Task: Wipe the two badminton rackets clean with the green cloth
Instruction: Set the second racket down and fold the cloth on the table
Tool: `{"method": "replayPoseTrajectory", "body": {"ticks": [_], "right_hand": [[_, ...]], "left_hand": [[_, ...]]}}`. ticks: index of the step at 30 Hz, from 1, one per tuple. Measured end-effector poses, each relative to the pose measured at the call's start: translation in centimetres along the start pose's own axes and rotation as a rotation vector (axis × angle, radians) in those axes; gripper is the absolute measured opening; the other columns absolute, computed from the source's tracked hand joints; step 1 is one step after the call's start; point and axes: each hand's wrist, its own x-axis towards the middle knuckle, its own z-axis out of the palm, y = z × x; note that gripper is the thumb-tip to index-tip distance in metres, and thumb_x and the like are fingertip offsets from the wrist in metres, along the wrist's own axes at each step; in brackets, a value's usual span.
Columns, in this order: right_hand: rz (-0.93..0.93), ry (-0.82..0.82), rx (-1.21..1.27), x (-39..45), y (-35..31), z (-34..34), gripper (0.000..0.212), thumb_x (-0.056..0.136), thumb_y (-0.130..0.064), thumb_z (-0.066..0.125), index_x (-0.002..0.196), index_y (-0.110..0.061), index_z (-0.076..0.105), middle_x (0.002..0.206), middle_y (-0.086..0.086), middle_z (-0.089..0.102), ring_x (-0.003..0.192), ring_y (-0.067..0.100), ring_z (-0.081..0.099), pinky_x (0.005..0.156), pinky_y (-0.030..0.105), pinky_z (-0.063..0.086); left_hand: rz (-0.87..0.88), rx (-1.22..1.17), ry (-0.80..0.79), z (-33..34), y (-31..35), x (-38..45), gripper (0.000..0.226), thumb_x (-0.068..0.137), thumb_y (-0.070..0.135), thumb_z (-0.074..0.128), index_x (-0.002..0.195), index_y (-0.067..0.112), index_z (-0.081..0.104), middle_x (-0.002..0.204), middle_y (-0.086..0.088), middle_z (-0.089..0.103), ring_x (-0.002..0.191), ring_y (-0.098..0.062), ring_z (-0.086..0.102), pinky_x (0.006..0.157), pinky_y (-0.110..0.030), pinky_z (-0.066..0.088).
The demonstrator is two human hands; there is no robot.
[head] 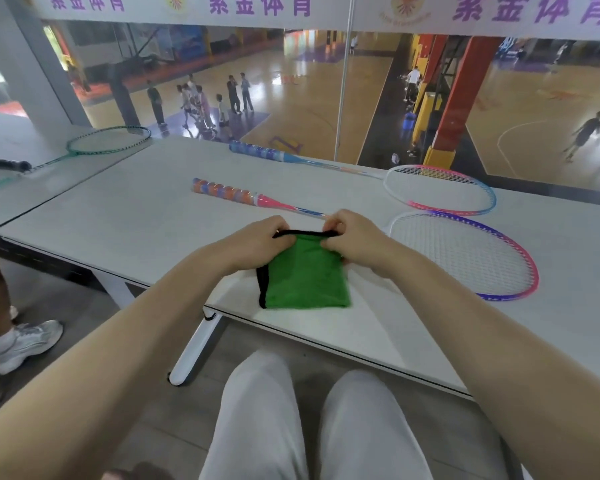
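Note:
A green cloth with a black hem hangs over the white table near its front edge. My left hand and my right hand pinch its upper black edge at the two ends. Just beyond my hands lies a racket with an orange grip and a pink and purple head; part of its shaft is hidden behind my right hand. Farther back lies a second racket with a blue grip and a white, pink and blue head.
A white table carries everything. A green racket with a black handle lies on the neighbouring table at the left. A glass wall behind overlooks a sports hall. Someone's shoe is on the floor at left; my knees are below the table edge.

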Motion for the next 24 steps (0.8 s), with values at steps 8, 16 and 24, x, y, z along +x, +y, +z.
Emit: {"method": "replayPoseTrajectory", "body": {"ticks": [8, 16, 24], "right_hand": [[0.0, -0.1, 0.14, 4.0, -1.2, -1.6, 0.02, 0.091, -0.007, 0.063, 0.107, -0.019, 0.067, 0.098, 0.003, 0.068, 0.079, 0.011, 0.064, 0.056, 0.022, 0.055], [0.039, -0.247, 0.159, 12.6, -0.4, -3.0, 0.017, 0.095, -0.005, 0.054, 0.101, -0.019, 0.06, 0.104, 0.005, 0.062, 0.074, 0.014, 0.063, 0.053, 0.027, 0.055], [0.14, -0.401, 0.306, 21.6, -0.6, -3.6, 0.019, 0.096, -0.001, 0.05, 0.105, -0.015, 0.059, 0.102, 0.008, 0.065, 0.069, 0.014, 0.066, 0.055, 0.029, 0.055]], "left_hand": [[-0.06, -0.659, -0.225, -3.1, -2.1, 1.2, 0.032, 0.095, 0.022, 0.06, 0.126, 0.018, 0.06, 0.116, -0.004, 0.071, 0.106, -0.022, 0.068, 0.084, -0.034, 0.054], [-0.065, -0.609, -0.119, -5.0, -3.2, 10.2, 0.02, 0.096, 0.019, 0.058, 0.115, 0.019, 0.064, 0.107, -0.007, 0.07, 0.097, -0.02, 0.068, 0.077, -0.034, 0.054], [-0.164, -0.647, -0.109, -7.3, -5.6, 17.5, 0.016, 0.095, 0.024, 0.06, 0.109, 0.028, 0.067, 0.107, -0.006, 0.07, 0.102, -0.032, 0.066, 0.087, -0.051, 0.053]]}}
